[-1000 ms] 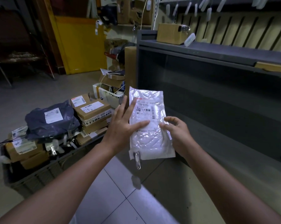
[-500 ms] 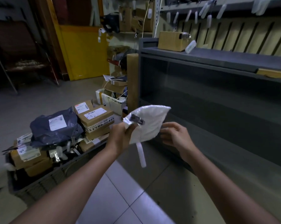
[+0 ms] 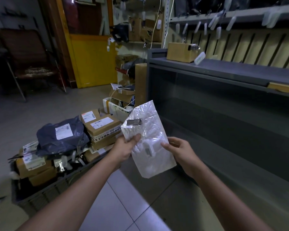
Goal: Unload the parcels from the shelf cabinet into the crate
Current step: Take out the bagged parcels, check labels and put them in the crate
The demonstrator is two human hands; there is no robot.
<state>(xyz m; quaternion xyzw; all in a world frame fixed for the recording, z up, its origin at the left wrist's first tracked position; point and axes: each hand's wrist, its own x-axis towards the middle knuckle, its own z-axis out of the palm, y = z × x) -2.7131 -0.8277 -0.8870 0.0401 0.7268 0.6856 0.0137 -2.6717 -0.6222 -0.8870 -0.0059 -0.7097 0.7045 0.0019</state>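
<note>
Parcel point(image 3: 148, 140), a white padded mailer, held in the air between shelf cabinet point(image 3: 223, 69) and crate point(image 3: 45, 195). Left hand point(image 3: 125, 147) pinches its left edge under the thumb; right hand point(image 3: 178, 150) grips the right edge, fingers apparently behind it, hidden. Risk: the slick film may slip from these edge grips, or the wired clip point(image 3: 134, 121) may snag on the crate's heaped load. Half a second earlier the left hand alone held it, bent over; the right was open.
</note>
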